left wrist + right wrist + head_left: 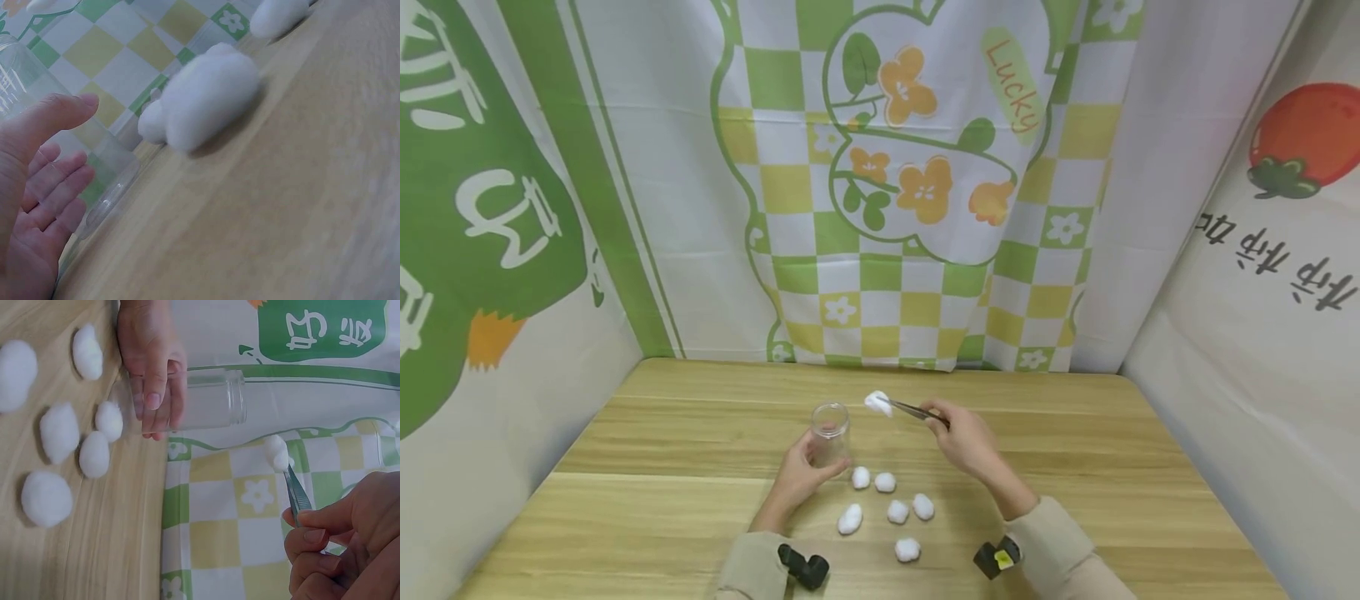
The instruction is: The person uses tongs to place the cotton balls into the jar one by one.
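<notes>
My left hand grips a clear, lidless glass jar, which stands upright on the table with its mouth up. In the right wrist view, the thumb and fingers wrap round the jar near its lower half. My right hand pinches metal tweezers between thumb and fingers. A white cotton ball is caught in the tweezer tips, in the air to the right of the jar's mouth and apart from it. Several other cotton balls lie loose on the table between my forearms.
The wooden table ends at a hanging checked cloth behind the jar. Printed cloth walls rise on both sides. Two cotton balls lie close to the jar's right side. Black wrist devices sit at the sleeves.
</notes>
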Tool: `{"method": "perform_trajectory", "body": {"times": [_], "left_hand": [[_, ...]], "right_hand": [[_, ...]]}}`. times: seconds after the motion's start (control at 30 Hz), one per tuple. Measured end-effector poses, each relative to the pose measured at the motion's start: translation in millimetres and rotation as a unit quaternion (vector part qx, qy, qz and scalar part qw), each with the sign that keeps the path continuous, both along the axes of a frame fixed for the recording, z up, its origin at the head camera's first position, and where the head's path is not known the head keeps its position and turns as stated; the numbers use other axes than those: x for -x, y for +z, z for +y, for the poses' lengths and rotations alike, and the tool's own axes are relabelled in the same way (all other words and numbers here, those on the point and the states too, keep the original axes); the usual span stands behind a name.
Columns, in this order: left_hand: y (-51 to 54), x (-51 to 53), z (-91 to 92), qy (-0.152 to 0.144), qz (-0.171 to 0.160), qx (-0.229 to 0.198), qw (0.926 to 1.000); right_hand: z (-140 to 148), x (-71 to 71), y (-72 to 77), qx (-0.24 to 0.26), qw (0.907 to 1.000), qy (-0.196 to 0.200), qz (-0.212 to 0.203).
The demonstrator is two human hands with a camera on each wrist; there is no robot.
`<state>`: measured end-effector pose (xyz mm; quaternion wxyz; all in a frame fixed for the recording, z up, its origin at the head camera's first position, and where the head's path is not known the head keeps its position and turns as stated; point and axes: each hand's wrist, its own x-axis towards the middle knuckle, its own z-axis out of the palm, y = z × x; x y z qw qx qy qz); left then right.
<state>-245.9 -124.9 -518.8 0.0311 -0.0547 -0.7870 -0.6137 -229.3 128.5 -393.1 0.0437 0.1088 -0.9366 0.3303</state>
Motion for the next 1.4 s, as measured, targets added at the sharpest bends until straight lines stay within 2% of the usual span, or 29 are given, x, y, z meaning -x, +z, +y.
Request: {"method": "perform_trajectory", "body": {"times": [0.4,0.73,1.17,1.4], "left_hand": [[-1.3,2.3,0.6,0.004,-0.001,-0.004,1.0000],[2.5,-2.0,0.3,-0.005,0.001,0.000,1.0000],[1.1,-0.7,0.5,-0.002,0.000,-0.006,1.0000],[2.0,-0.8,0.5,0.001,0.000,-0.005,1.0000]], "right_hand": [[-7,0.2,4.0,-0.002,0.9999,0.009,0.010],[-17,-1.0,7.6,0.001,0.9998,0.022,0.005],[-28,0.1,8.8,0.006,0.9995,0.022,0.019],[-34,-0.5,5.7,-0.002,0.9988,0.047,0.014]]}}
